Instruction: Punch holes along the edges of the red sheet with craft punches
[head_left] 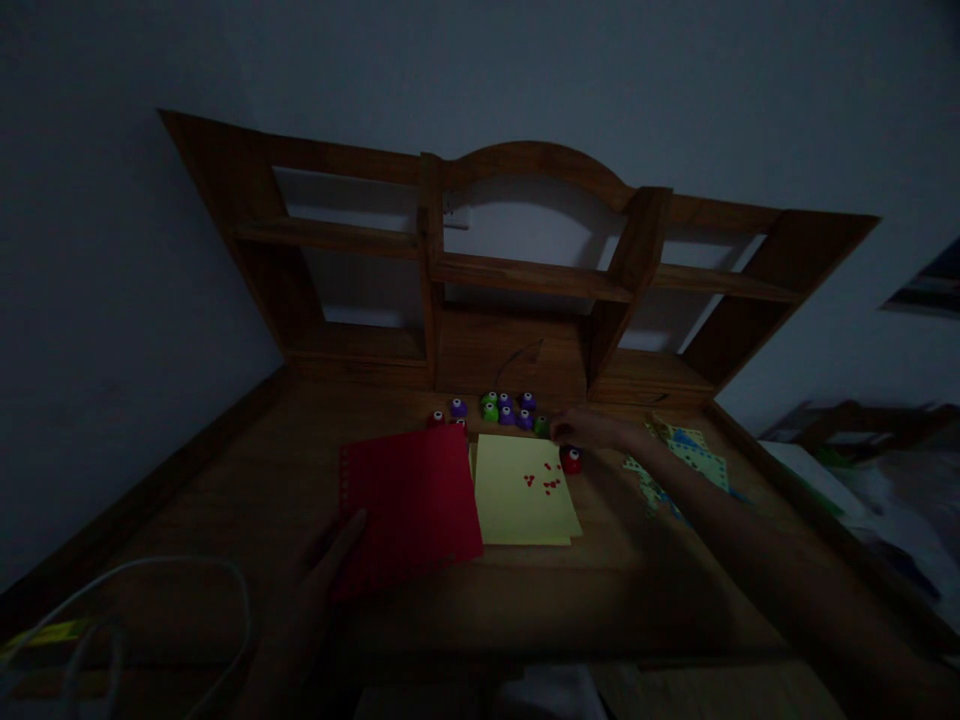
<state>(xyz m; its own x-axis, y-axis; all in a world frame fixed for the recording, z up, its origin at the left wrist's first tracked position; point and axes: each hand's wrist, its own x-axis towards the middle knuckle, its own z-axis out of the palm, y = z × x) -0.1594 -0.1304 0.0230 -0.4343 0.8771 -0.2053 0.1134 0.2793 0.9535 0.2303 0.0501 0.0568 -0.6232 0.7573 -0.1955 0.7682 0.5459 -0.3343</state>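
My left hand holds the near corner of a red paper sheet, thumb on top, on the wooden desk. My right hand reaches far across the desk, its fingers curled at a cluster of small paper punches, purple, green and red. A red punch sits just below that hand. Beside the red sheet lies a yellow sheet with tiny red punched bits scattered on it. Dim light hides the right fingers' grip.
A wooden hutch with shelves stands at the desk's back against the wall. Punched green and blue paper scraps lie at the right. A white cable loops at the near left. A bed or clutter shows at the far right.
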